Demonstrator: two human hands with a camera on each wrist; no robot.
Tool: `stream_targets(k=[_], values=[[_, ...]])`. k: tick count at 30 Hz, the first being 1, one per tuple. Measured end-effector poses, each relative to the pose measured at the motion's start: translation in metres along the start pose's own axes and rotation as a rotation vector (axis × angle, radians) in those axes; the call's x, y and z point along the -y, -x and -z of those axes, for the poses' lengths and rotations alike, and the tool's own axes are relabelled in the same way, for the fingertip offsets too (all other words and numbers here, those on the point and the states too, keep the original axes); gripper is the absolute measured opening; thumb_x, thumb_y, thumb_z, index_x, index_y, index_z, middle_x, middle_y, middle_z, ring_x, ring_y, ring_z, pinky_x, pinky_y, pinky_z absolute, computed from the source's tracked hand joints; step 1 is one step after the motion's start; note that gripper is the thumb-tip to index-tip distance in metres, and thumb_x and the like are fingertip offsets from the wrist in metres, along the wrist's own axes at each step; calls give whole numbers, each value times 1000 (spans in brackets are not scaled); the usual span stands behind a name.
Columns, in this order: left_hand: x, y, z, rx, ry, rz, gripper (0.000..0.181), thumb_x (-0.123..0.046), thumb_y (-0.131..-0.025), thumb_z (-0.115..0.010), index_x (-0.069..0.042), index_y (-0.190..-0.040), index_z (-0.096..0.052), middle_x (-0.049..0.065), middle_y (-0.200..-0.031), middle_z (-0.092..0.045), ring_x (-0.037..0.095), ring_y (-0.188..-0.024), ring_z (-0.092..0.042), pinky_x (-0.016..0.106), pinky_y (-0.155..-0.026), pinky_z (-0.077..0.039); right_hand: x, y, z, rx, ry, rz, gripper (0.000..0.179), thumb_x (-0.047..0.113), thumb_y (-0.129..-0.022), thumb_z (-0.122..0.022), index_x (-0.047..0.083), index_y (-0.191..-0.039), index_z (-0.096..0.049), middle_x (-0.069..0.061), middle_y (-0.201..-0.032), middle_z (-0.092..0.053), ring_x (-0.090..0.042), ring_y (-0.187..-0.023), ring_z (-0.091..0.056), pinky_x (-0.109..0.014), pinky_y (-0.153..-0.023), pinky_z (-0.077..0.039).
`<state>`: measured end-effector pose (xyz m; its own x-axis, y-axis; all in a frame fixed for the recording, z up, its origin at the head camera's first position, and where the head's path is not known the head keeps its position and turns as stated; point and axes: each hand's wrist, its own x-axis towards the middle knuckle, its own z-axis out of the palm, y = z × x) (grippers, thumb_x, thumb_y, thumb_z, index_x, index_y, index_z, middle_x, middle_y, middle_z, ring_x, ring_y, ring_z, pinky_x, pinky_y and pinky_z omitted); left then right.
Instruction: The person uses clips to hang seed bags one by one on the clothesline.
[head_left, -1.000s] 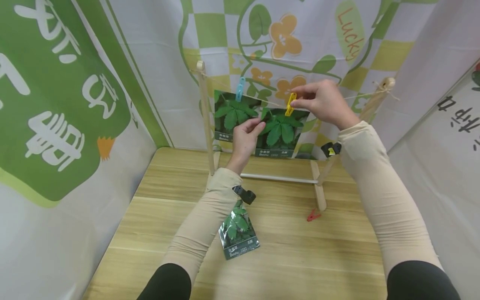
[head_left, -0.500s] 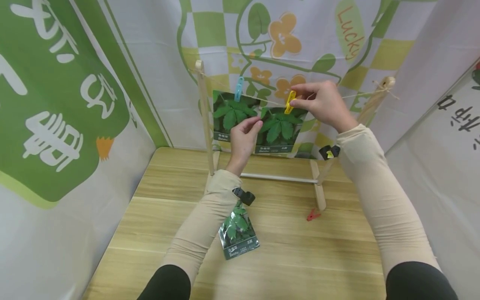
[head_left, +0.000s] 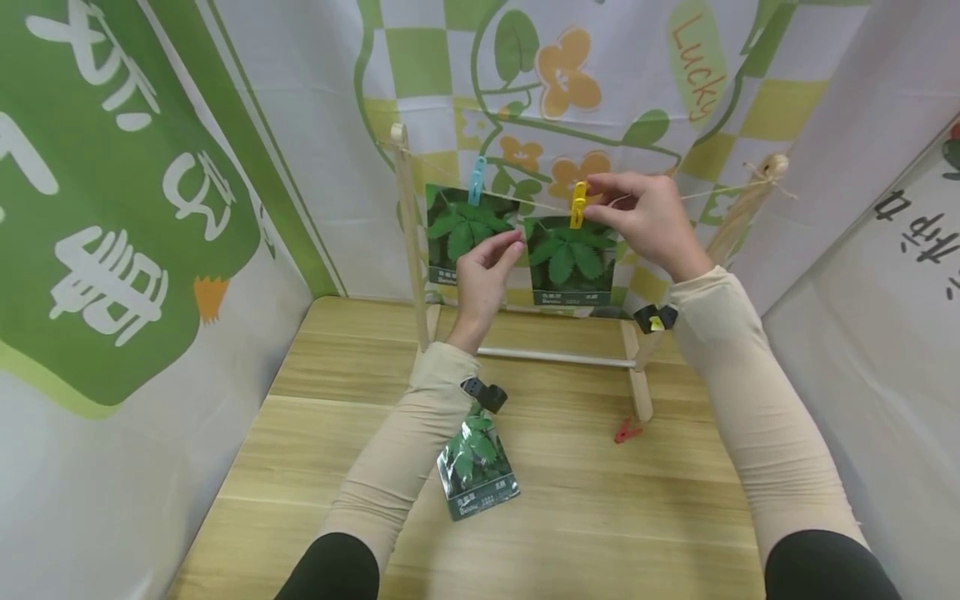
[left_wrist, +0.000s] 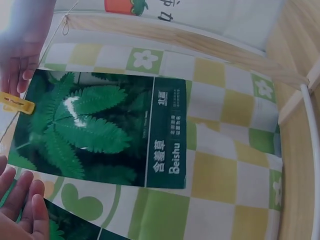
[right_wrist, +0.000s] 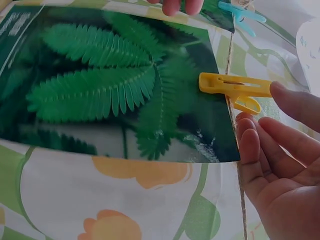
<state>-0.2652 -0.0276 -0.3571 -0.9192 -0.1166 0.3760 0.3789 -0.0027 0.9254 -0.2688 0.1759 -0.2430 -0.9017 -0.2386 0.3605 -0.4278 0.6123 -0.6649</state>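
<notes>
In the head view a yellow clothespin [head_left: 578,206] clips a glossy plant picture card [head_left: 572,262] to a thin string [head_left: 540,205]. My right hand [head_left: 648,218] pinches the clothespin's handle end; in the right wrist view the thumb [right_wrist: 295,107] touches its upper arm. My left hand [head_left: 483,283] is beside the card's left edge, its fingers [left_wrist: 25,202] loosely bent and not around the card in the left wrist view. Behind it hangs a second plant card [head_left: 468,229], held by a blue clothespin [head_left: 477,182].
A wooden frame [head_left: 408,242] with a metal crossbar [head_left: 555,357] carries the string. On the wooden table [head_left: 600,517] lie another plant card [head_left: 477,467], partly under my left forearm, and a red clothespin [head_left: 627,431]. A patterned curtain [head_left: 420,58] hangs behind.
The card under the yellow clothespin has swung to the right and hangs straighter, its left edge now apart from my left fingers. The yellow clothespin stands more upright.
</notes>
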Motion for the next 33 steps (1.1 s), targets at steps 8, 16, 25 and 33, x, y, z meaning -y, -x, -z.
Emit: stream_targets(k=[8, 16, 25, 33], values=[[-6, 2, 3, 24, 18, 4, 30, -16, -94, -66, -1, -119, -67, 16, -117, -70, 21, -102, -67, 22, -88, -54, -6, 12, -3, -58, -63, 68, 35, 7, -88, -71, 0, -122, -66, -21, -117, -68, 11, -84, -58, -9, -79, -50], [-11, 6, 11, 68, 29, -13, 35, -15, -94, -65, 1, -125, -62, 18, -122, -67, 25, -110, -65, 27, -95, -53, -12, 30, -5, -27, -99, 105, 43, 11, -89, -71, 5, -130, -61, -17, -124, -66, -2, -100, -59, -11, -85, -48], [-11, 12, 24, 144, -7, -31, 39, -17, -96, -63, -1, -132, -57, 19, -132, -61, 28, -121, -59, 34, -100, -50, -22, 46, -9, -3, -111, 173, 43, 7, -92, -66, 2, -134, -56, -17, -130, -62, -16, -111, -58, -16, -94, -48], [-11, 19, 35, 209, -81, -24, 45, -19, -97, -61, -3, -137, -52, 15, -139, -56, 30, -131, -50, 44, -107, -43, -32, 60, -11, 19, -70, 165, 48, 10, -93, -65, 1, -138, -52, -17, -136, -57, -31, -122, -54, -47, -104, -45]])
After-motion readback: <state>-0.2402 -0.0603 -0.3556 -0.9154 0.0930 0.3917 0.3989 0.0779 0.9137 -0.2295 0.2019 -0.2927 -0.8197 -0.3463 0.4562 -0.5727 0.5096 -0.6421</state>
